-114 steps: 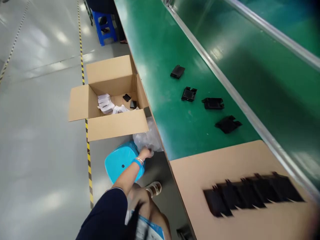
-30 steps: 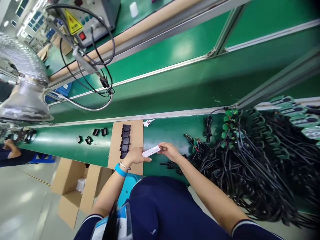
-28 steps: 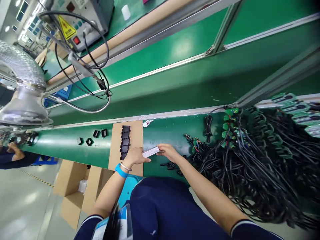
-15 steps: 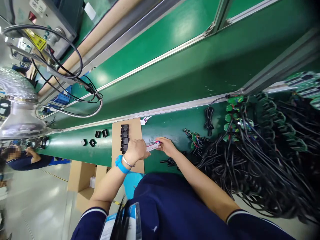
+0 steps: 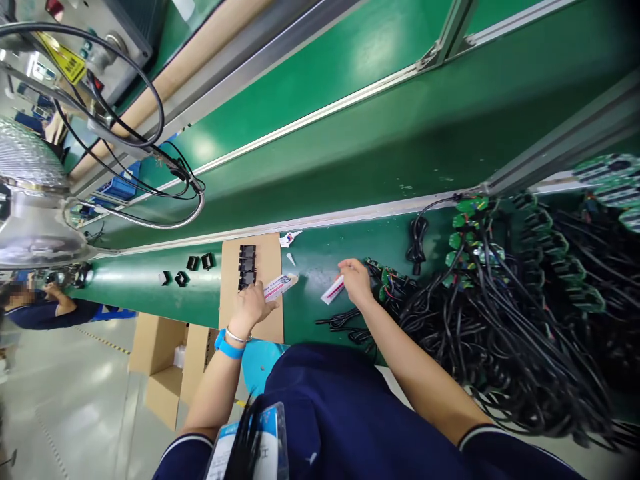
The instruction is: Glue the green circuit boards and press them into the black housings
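Note:
My left hand (image 5: 253, 307), with a blue band and a bracelet at the wrist, grips one end of a white carton-like piece (image 5: 280, 287) printed with pink lettering. Its other end points right, over the cardboard's edge. My right hand (image 5: 356, 283) pinches a narrow white piece (image 5: 333, 291) with a pink stripe, held apart from the first just above the green bench. Several black plastic housings (image 5: 247, 267) stand in a row on the cardboard sheet (image 5: 230, 293) beside my left hand. A small white cone (image 5: 291, 258) lies between the hands, near a white item with a pointed tip (image 5: 289, 239).
Black cables (image 5: 465, 333) with green circuit boards (image 5: 465, 233) heap up on the right. Loose black parts (image 5: 193, 262) lie at left on the bench (image 5: 310, 250). Open cardboard boxes (image 5: 163, 347) stand below, a lamp (image 5: 35, 220) at far left. Another person (image 5: 50, 307) sits beyond.
My hands have moved apart, each now holding a separate white piece where both held one white box before. The small white cone now shows on the bench.

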Demonstrator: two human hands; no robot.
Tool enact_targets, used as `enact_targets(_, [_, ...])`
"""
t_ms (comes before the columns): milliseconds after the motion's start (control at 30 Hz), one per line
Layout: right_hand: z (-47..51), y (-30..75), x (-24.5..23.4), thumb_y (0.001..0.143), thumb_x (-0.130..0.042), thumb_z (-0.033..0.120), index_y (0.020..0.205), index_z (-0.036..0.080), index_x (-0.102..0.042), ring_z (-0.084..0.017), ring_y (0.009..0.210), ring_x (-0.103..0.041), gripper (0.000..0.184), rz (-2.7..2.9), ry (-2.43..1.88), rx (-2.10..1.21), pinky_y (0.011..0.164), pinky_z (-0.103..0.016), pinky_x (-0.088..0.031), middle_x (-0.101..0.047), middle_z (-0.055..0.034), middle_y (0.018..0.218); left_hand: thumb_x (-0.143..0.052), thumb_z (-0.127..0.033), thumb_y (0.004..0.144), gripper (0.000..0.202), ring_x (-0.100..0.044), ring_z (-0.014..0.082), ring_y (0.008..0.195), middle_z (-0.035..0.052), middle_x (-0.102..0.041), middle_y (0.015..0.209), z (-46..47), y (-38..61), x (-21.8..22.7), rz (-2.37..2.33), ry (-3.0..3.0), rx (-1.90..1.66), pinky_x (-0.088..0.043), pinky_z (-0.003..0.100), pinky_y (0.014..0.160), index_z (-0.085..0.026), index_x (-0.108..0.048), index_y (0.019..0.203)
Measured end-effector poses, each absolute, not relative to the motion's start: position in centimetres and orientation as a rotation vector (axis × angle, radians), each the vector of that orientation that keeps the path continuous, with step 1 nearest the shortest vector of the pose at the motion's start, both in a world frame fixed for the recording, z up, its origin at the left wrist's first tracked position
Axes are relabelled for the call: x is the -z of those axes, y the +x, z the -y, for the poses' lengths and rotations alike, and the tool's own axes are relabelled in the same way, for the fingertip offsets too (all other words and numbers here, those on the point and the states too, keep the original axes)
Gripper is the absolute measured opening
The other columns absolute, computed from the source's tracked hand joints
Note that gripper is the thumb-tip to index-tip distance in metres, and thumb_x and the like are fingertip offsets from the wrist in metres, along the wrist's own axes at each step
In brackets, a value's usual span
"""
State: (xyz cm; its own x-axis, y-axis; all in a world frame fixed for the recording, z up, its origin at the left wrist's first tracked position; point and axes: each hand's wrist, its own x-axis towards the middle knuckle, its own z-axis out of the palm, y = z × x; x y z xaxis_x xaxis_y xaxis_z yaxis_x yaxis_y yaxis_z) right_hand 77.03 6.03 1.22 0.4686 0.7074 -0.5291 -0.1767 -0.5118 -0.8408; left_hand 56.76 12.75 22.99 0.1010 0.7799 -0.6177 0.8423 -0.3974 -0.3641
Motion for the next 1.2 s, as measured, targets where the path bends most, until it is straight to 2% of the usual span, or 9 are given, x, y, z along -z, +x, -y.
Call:
enact_targets(367, [-16.3,69.9,-6.8,0.093,-0.062,0.036,0.123,0.015,-0.059,-0.023,0.111,-0.059,0.037,1.264,-1.890,-1.297,0.095,-0.046,-0.051,-0.058,-0.0104,0.126,-0.050,-0.058,0.093,0.065,-0.061,0.0305,0.118,0.0213,-0.060,0.127,-7.6,55.1,-16.6,-1.876,1.937,0.892,-0.045,0.034,0.096,-0.009,-0.044,0.136])
enact_targets(567, [-16.3,68.7,-8.2,0.094,-0.061,0.036,0.113,0.013,-0.062,-0.019,0.100,-0.063,0.030,1.418,-1.829,-1.179,0.089,-0.041,-0.054,-0.063,-0.0083,0.113,-0.057,-0.040,0.087,0.067,-0.054,0.0348,0.127,0.0256,-0.055,0.135,-6.6,54.2,-14.5,-1.920,1.912,0.502,-0.041,0.039,0.106,-0.002,-0.043,0.141])
enact_targets(700, [-14.9,67.9,-9.1,0.099,-0.049,0.045,0.103,0.013,-0.060,-0.015,0.083,-0.063,0.034,1.297,-1.689,-1.104,0.079,-0.035,-0.054,-0.064,-0.0047,0.092,-0.059,-0.039,0.078,0.084,-0.038,0.0258,0.142,0.0167,-0.038,0.154,-7.5,55.0,-13.1,-1.648,1.786,-0.144,-0.031,0.029,0.116,-0.009,-0.031,0.151])
enact_targets(767, [-14.0,66.9,-10.0,0.101,-0.034,0.055,0.096,0.016,-0.056,-0.014,0.068,-0.061,0.045,1.227,-1.583,-1.115,0.067,-0.031,-0.052,-0.062,-0.0028,0.079,-0.061,-0.040,0.071,0.083,-0.053,0.0254,0.129,0.0142,-0.051,0.143,-8.1,55.9,-12.5,-1.423,1.483,-0.530,-0.043,0.029,0.105,-0.014,-0.039,0.146])
enact_targets(833, [-13.3,66.5,-11.1,0.099,-0.021,0.065,0.092,0.019,-0.051,-0.015,0.062,-0.059,0.055,1.174,-1.480,-1.112,0.060,-0.030,-0.049,-0.061,-0.0034,0.076,-0.065,-0.043,0.065,0.070,-0.066,0.0232,0.092,0.0102,-0.068,0.111,-8.7,56.8,-12.2,-1.312,1.174,-0.739,-0.053,0.030,0.077,-0.019,-0.056,0.130])
enact_targets(933, [-12.8,67.9,-13.1,0.096,-0.020,0.069,0.094,0.021,-0.048,-0.018,0.073,-0.060,0.056,1.140,-1.352,-1.060,0.066,-0.031,-0.049,-0.063,-0.0071,0.087,-0.074,-0.055,0.057,0.056,-0.041,0.0110,0.043,-0.0011,-0.055,0.057,-9.2,57.0,-12.3,-1.262,0.928,-0.792,-0.031,0.025,0.043,-0.019,-0.065,0.098])
enact_targets(1033, [-12.2,70.5,-15.6,0.096,-0.034,0.062,0.099,0.022,-0.054,-0.018,0.074,-0.059,0.045,1.209,-1.244,-1.062,0.068,-0.031,-0.046,-0.062,-0.0053,0.085,-0.078,-0.072,0.050,0.065,-0.025,0.0064,0.036,-0.0066,-0.037,0.042,-9.1,56.2,-12.9,-1.201,0.892,-0.810,-0.018,0.022,0.041,-0.019,-0.059,0.082])
enact_targets(1133, [-11.0,71.8,-18.0,0.079,-0.067,0.043,0.084,0.021,-0.067,-0.016,0.068,-0.055,0.023,1.384,-1.125,-1.137,0.065,-0.028,-0.040,-0.061,-0.0016,0.075,-0.072,-0.086,0.049,0.074,-0.032,0.0074,0.036,-0.0039,-0.044,0.043,-8.9,55.6,-14.0,-1.150,0.853,-0.880,-0.021,0.022,0.043,-0.021,-0.056,0.081])
enact_targets(1200, [-10.6,71.8,-19.5,0.066,-0.076,0.028,0.073,0.020,-0.071,-0.014,0.067,-0.054,0.011,1.447,-1.071,-1.185,0.064,-0.026,-0.038,-0.062,-0.0005,0.072,-0.069,-0.090,0.048,0.077,-0.036,0.0092,0.036,-0.0028,-0.047,0.043,-8.8,55.4,-14.9,-1.157,0.831,-0.909,-0.026,0.022,0.043,-0.022,-0.058,0.081])
